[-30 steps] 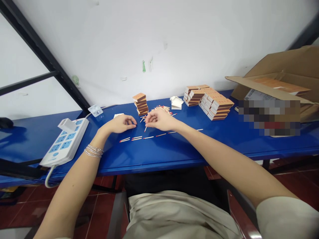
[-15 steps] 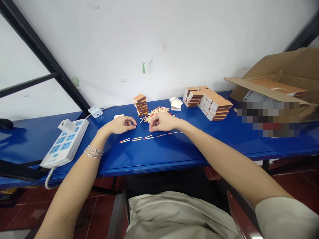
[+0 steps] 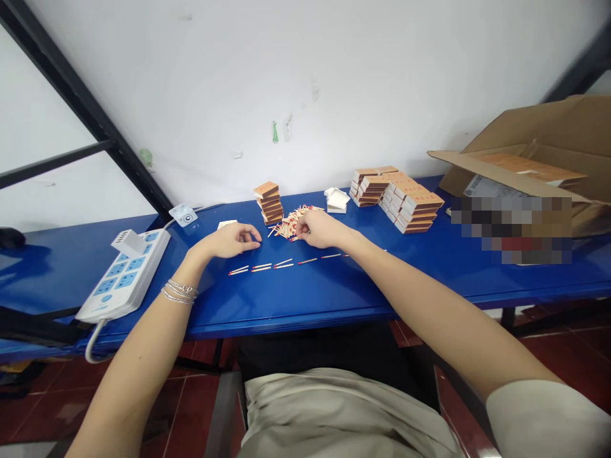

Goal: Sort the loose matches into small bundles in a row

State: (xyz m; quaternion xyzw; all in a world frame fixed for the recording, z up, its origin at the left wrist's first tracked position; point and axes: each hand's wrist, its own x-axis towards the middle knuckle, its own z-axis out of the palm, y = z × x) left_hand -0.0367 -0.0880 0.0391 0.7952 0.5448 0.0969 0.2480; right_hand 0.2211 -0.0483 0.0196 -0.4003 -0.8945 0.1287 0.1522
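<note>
My right hand [image 3: 319, 229] is at the front right of a heap of matches [image 3: 287, 226], fingers pinched together. A red match tip shows at its fingertips, though the fingers hide most of the stick. My left hand [image 3: 237, 240] rests on the blue table [image 3: 305, 296], loosely curled with thumb and fingers apart, holding nothing. In front of both hands runs a row of matches with red heads to the left: pairs such as the middle pair [image 3: 283, 263] on the left, then single ones such as this match [image 3: 307, 261]. My right forearm covers part of the row.
Behind the heap stand a short stack of matchboxes [image 3: 268, 202], white inner trays [image 3: 337, 200] and a larger block of stacked matchboxes [image 3: 416, 202]. An open cardboard box [image 3: 506, 137] is at the right. A power strip [image 3: 126, 277] lies at the left.
My right hand has shifted slightly right and away from me along the heap, and a red match tip now shows by its fingers. My left hand stays in place.
</note>
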